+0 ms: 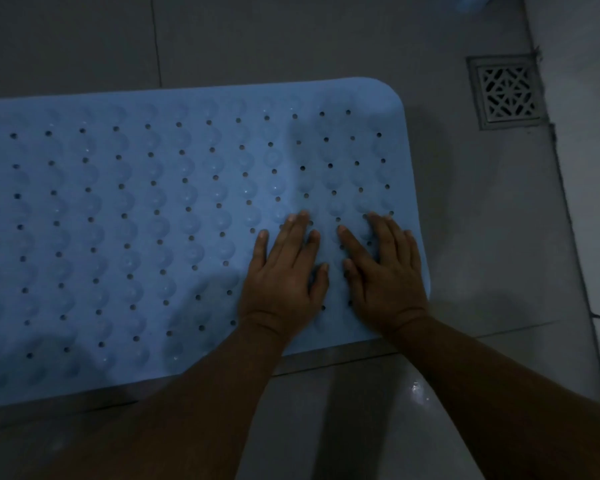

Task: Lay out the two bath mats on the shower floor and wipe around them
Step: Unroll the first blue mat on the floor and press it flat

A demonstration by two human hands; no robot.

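with your left hand (pixel 284 271) and right hand (pixel 383 271) flat and fingers straight on the blue bath mat (pixel 136 220) lying on the shower floor (pixel 482 237), treat it as soft, floppy rubber, likely light, and lift it by a rounded corner.

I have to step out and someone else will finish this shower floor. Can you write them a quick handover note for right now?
Left hand: open, flat on the blue mat, near its right end.
Right hand: open, flat on the mat beside the left, close to the right edge.
The mat lies spread on the tiled floor; the drain is clear of it, beyond its far right corner.
Done: one mat laid out, being pressed down.
Left: the second mat, not in view, and the wiping around both. No cloth is in view.
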